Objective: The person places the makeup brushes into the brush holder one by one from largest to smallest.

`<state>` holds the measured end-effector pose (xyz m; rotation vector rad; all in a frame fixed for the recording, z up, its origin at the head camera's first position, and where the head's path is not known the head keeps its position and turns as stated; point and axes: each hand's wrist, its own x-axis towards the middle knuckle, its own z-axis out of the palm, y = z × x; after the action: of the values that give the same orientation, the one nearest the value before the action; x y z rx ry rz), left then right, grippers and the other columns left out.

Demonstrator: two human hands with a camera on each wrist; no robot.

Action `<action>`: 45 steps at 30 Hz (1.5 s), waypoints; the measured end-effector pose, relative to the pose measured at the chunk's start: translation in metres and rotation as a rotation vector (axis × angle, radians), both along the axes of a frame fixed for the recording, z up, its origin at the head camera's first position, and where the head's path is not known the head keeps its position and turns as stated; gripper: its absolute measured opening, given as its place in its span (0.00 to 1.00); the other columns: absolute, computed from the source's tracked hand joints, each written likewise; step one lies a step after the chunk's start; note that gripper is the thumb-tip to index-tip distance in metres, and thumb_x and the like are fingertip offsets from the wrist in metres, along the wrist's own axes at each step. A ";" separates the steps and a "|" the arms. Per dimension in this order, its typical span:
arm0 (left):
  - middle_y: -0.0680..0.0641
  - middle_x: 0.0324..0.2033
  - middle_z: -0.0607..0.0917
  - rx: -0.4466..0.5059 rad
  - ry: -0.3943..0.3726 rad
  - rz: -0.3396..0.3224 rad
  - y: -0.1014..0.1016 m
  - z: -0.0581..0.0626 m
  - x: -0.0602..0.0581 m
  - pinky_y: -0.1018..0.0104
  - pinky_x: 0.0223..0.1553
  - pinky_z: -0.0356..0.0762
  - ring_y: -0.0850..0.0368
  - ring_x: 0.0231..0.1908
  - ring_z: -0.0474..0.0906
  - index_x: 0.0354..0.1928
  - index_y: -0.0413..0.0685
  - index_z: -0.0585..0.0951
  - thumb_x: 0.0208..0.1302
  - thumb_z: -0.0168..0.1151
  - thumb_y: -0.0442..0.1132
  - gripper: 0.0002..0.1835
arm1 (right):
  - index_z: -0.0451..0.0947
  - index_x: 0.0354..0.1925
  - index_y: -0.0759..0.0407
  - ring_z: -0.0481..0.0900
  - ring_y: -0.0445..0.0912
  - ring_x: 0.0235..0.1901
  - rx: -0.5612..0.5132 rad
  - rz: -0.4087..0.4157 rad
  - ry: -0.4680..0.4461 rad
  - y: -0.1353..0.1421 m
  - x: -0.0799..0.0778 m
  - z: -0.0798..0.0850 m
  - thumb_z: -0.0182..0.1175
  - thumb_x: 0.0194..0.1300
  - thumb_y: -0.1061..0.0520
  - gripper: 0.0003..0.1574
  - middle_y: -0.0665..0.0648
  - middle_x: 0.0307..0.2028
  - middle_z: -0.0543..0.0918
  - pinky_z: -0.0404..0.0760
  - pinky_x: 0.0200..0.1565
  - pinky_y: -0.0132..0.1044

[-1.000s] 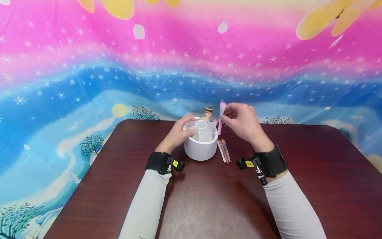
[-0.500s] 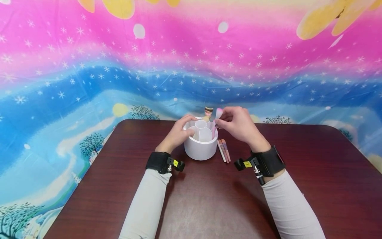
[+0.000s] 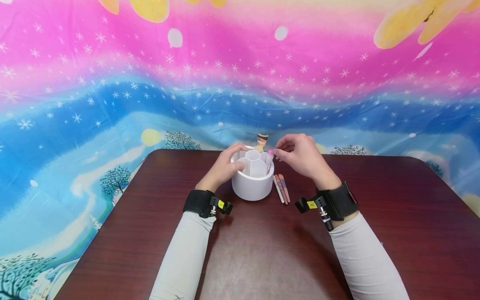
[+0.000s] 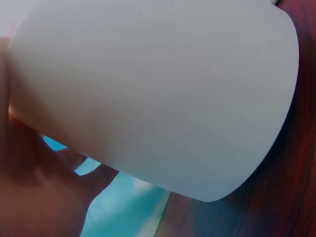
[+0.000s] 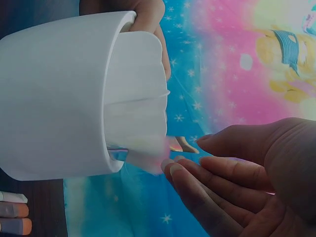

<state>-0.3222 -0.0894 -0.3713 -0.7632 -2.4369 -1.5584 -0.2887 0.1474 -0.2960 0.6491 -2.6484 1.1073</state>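
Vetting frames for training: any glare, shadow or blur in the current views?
Head: pale sheen on the table, soft shadows either side, mostly sharp; left wrist: dim, the pot fills most of the frame, its wall shaded toward the left; right wrist: dim, the brush smeared at its bristles, motion or focus, can't tell.

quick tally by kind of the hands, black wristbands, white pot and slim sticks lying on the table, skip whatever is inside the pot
Hands: 2 (left hand, right hand)
Black wristbands: 2
White pot: 1
Slim sticks: 3
Total: 8
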 end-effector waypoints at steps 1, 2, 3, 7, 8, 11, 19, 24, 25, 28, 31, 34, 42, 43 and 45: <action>0.56 0.48 0.75 0.004 0.002 -0.002 0.000 0.000 0.000 0.48 0.52 0.64 0.49 0.54 0.65 0.46 0.54 0.79 0.43 0.55 0.32 0.23 | 0.80 0.35 0.60 0.80 0.45 0.28 0.001 -0.002 0.003 0.000 0.000 0.000 0.64 0.58 0.57 0.08 0.53 0.28 0.83 0.78 0.32 0.42; 0.56 0.48 0.75 0.006 0.003 -0.004 0.000 0.000 0.000 0.48 0.52 0.64 0.48 0.54 0.65 0.46 0.54 0.79 0.43 0.55 0.32 0.23 | 0.80 0.35 0.59 0.80 0.45 0.27 0.001 -0.005 0.006 0.001 -0.001 0.000 0.64 0.58 0.57 0.07 0.53 0.28 0.83 0.78 0.31 0.42; 0.56 0.48 0.75 0.006 0.005 -0.004 0.000 0.001 0.000 0.48 0.52 0.64 0.48 0.54 0.65 0.46 0.54 0.79 0.43 0.55 0.32 0.23 | 0.80 0.35 0.59 0.80 0.45 0.27 0.000 -0.008 0.008 0.001 -0.001 0.000 0.64 0.58 0.57 0.07 0.53 0.28 0.83 0.78 0.31 0.42; 0.57 0.48 0.75 0.000 0.005 0.005 0.000 0.001 0.000 0.49 0.51 0.64 0.51 0.54 0.66 0.46 0.55 0.79 0.43 0.55 0.32 0.23 | 0.80 0.35 0.58 0.79 0.43 0.25 0.017 -0.040 0.030 0.004 -0.004 -0.001 0.63 0.58 0.57 0.06 0.53 0.27 0.83 0.78 0.31 0.41; 0.57 0.48 0.75 -0.002 0.005 0.007 0.000 0.001 0.000 0.49 0.51 0.64 0.51 0.53 0.66 0.46 0.55 0.79 0.43 0.55 0.32 0.23 | 0.80 0.35 0.58 0.79 0.43 0.26 0.027 -0.053 0.041 0.004 -0.004 -0.002 0.62 0.59 0.56 0.07 0.53 0.27 0.83 0.78 0.32 0.42; 0.57 0.48 0.74 -0.003 0.004 0.008 0.000 0.000 -0.001 0.49 0.51 0.65 0.51 0.53 0.66 0.46 0.55 0.79 0.43 0.55 0.32 0.23 | 0.79 0.36 0.59 0.79 0.44 0.29 0.065 -0.097 0.072 0.007 -0.008 -0.004 0.61 0.59 0.56 0.08 0.54 0.30 0.83 0.77 0.35 0.43; 0.58 0.47 0.74 -0.014 -0.001 0.015 0.000 -0.001 -0.001 0.50 0.51 0.65 0.60 0.51 0.65 0.45 0.56 0.79 0.42 0.55 0.33 0.23 | 0.77 0.40 0.65 0.78 0.51 0.35 0.221 -0.145 -0.006 0.018 -0.016 -0.019 0.60 0.59 0.57 0.13 0.61 0.35 0.81 0.77 0.38 0.47; 0.58 0.48 0.74 -0.020 -0.005 0.014 -0.001 -0.001 0.000 0.50 0.52 0.64 0.61 0.52 0.65 0.46 0.56 0.79 0.43 0.55 0.33 0.23 | 0.77 0.42 0.67 0.77 0.52 0.36 0.346 -0.121 -0.158 0.021 -0.019 -0.028 0.61 0.59 0.56 0.16 0.62 0.37 0.81 0.76 0.39 0.48; 0.58 0.48 0.74 -0.021 -0.005 0.013 -0.001 -0.001 0.000 0.50 0.52 0.64 0.61 0.52 0.65 0.46 0.56 0.79 0.43 0.55 0.33 0.23 | 0.77 0.42 0.67 0.77 0.52 0.35 0.370 -0.115 -0.181 0.021 -0.020 -0.030 0.61 0.59 0.57 0.15 0.62 0.37 0.80 0.76 0.38 0.48; 0.58 0.49 0.74 -0.023 -0.008 0.011 -0.001 -0.001 0.000 0.49 0.52 0.64 0.61 0.52 0.64 0.46 0.56 0.79 0.43 0.55 0.33 0.23 | 0.78 0.38 0.65 0.76 0.51 0.31 0.435 -0.094 -0.222 0.021 -0.021 -0.035 0.61 0.57 0.58 0.13 0.60 0.33 0.80 0.75 0.35 0.46; 0.58 0.50 0.74 -0.023 -0.010 0.008 -0.001 -0.001 0.000 0.49 0.52 0.64 0.61 0.53 0.64 0.46 0.56 0.79 0.44 0.55 0.33 0.23 | 0.79 0.35 0.64 0.75 0.50 0.28 0.476 -0.070 -0.258 0.020 -0.023 -0.041 0.61 0.56 0.59 0.09 0.58 0.30 0.79 0.74 0.31 0.44; 0.58 0.50 0.73 -0.023 -0.010 0.008 -0.001 -0.001 0.000 0.49 0.52 0.64 0.60 0.53 0.64 0.46 0.56 0.79 0.43 0.55 0.33 0.23 | 0.79 0.33 0.63 0.74 0.49 0.27 0.507 -0.053 -0.292 0.018 -0.024 -0.046 0.62 0.56 0.58 0.08 0.57 0.27 0.78 0.74 0.30 0.43; 0.58 0.49 0.73 -0.029 -0.012 0.011 -0.001 0.000 0.001 0.50 0.52 0.64 0.60 0.53 0.64 0.46 0.56 0.79 0.44 0.55 0.33 0.23 | 0.78 0.27 0.60 0.74 0.48 0.25 0.563 -0.048 -0.334 0.015 -0.028 -0.057 0.63 0.55 0.55 0.08 0.56 0.24 0.78 0.73 0.27 0.41; 0.58 0.49 0.73 -0.029 -0.012 0.010 -0.001 0.000 0.001 0.50 0.52 0.64 0.60 0.53 0.64 0.46 0.56 0.79 0.44 0.54 0.33 0.23 | 0.78 0.27 0.60 0.73 0.48 0.25 0.565 -0.050 -0.333 0.015 -0.028 -0.058 0.63 0.55 0.56 0.08 0.56 0.24 0.77 0.73 0.27 0.41; 0.58 0.49 0.73 -0.029 -0.012 0.010 -0.001 0.000 0.002 0.50 0.52 0.64 0.61 0.53 0.64 0.46 0.56 0.79 0.44 0.54 0.33 0.23 | 0.77 0.26 0.60 0.73 0.48 0.25 0.574 -0.053 -0.332 0.014 -0.028 -0.060 0.63 0.55 0.56 0.07 0.56 0.25 0.77 0.73 0.26 0.40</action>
<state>-0.3207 -0.0901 -0.3711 -0.7471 -2.4730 -1.5323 -0.3169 0.1613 -0.3557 0.5090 -3.2807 0.4544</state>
